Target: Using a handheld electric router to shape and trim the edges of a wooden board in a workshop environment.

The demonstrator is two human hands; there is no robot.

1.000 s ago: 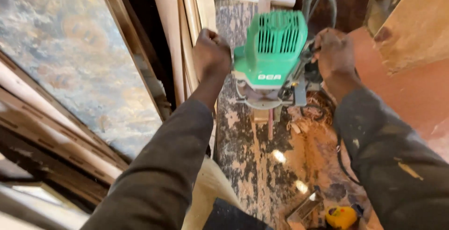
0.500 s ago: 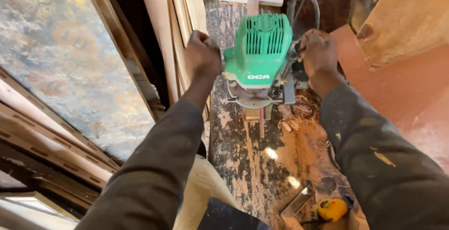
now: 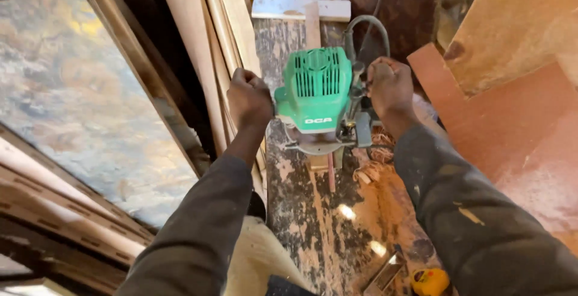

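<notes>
A green electric router stands upright on a narrow wooden strip that lies along a paint-stained workbench. My left hand is closed around the router's left handle. On the other side, my right hand grips the right handle. A grey power cord loops up from the back of the tool. Both dark sleeves reach in from the bottom of the view.
Long wooden boards lean beside the bench on the left, by a window frame. Reddish sheets lie at the right. Sawdust and shavings cover the bench. A yellow tape measure sits at the near end.
The router and both hands have moved a little farther along the strip, away from me. Both grips are unchanged.
</notes>
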